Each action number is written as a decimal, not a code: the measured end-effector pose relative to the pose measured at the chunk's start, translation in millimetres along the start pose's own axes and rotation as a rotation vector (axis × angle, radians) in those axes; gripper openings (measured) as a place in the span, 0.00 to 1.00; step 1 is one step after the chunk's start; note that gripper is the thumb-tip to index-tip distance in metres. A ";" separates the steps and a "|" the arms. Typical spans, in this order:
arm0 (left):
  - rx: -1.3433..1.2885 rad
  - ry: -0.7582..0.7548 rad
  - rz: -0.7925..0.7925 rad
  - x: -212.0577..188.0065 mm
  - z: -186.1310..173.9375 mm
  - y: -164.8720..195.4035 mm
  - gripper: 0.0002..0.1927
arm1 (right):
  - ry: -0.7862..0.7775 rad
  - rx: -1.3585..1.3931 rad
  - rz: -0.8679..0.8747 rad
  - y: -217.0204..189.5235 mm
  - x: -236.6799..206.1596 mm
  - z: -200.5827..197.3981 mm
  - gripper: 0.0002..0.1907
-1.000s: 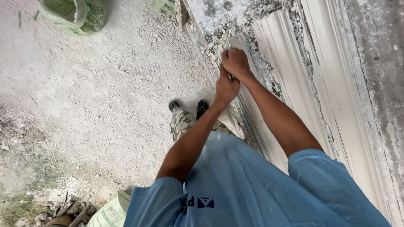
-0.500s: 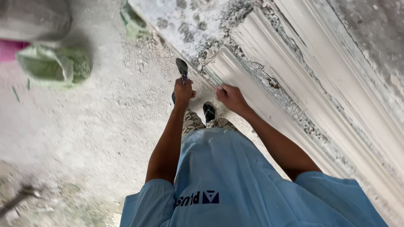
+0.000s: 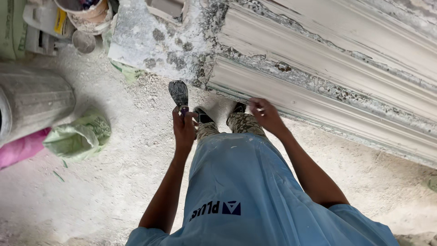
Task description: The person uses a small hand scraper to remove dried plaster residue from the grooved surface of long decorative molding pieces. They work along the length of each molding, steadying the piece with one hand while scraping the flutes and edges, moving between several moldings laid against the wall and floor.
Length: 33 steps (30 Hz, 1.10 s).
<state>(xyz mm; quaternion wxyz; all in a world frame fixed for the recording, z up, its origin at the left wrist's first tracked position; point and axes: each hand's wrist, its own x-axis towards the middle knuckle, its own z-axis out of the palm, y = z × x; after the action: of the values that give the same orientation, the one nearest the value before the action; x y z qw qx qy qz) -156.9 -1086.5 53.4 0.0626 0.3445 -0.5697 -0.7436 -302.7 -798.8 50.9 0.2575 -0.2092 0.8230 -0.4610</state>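
Looking straight down: the left hand [image 3: 184, 127] is clenched round the handle of a putty knife [image 3: 179, 94], blade pointing far, away from the body, hovering above the dusty floor [image 3: 114, 182] just left of the person's shoes. The right hand [image 3: 265, 115] is loosely open, fingertips resting on the lower edge of the white moulding [image 3: 318, 91] that runs off to the right, its paint flaking and grey patches showing through.

That knife looks light, a thin metal blade with some spring in it, smeared with dried filler (grip it by the handle, well back from the edge). The moulding itself reads as rigid but crumbly at the surface, so I'd judge it sheds flakes under pressure.

Far left there's a grey cylindrical bin [image 3: 32, 105] lying over, a crumpled green bag [image 3: 79, 136] near it, something pink [image 3: 20, 150] tucked underneath, and a bucket [image 3: 84, 13] of clutter at the top edge.
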 end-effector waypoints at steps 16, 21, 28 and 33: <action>1.182 -0.143 0.814 48.9 178.2 -25.6 0.30 | -0.205 -0.348 0.183 -20.2 37.6 -95.4 0.32; 1.318 -0.129 0.940 61.2 218.5 -43.9 0.23 | -0.309 -0.389 0.155 12.4 52.2 -126.2 0.30; 1.371 -0.134 1.022 60.8 274.2 -56.8 0.12 | -0.528 -0.502 0.242 24.3 63.2 -185.8 0.32; 1.514 -0.011 0.893 104.6 205.4 -28.8 0.12 | -0.591 -0.486 0.123 7.4 130.5 -120.0 0.26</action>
<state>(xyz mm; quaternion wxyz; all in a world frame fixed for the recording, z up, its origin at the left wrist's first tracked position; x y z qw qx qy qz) -347.1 -962.3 5.0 0.0998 0.0350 -0.9917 -0.0737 -479.2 -792.9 67.4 0.4534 -0.3383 0.8097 -0.1560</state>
